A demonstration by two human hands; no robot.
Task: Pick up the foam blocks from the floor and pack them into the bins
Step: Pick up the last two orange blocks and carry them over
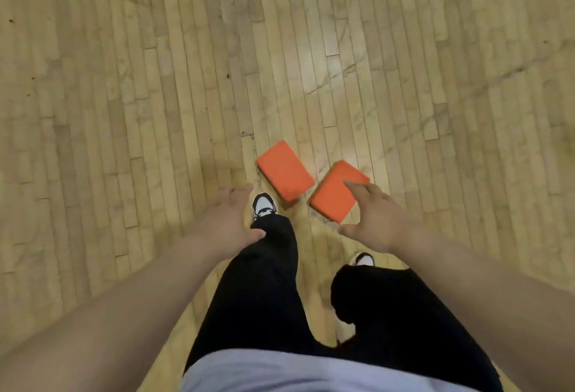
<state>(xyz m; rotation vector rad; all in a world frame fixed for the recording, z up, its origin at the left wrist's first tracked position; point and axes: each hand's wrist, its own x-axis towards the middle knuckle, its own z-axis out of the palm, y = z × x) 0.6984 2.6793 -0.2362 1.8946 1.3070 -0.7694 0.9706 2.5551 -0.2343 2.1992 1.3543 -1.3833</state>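
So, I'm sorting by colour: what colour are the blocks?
Orange, left block and right block alike; head view.

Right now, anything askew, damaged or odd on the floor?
Nothing serious. The left foam block and right foam block lie flat but skewed into a V, neither lined up with the boards. The floor carries scuff streaks and dark specks. Blocks look undamaged.

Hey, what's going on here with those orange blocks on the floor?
A person stands over two orange foam blocks lying close together on the wood floor. Both hands reach toward them with fingers spread, holding nothing. The right hand is over the right block, though contact can't be told. The left hand is short of the left block. Neither block is picked up yet.
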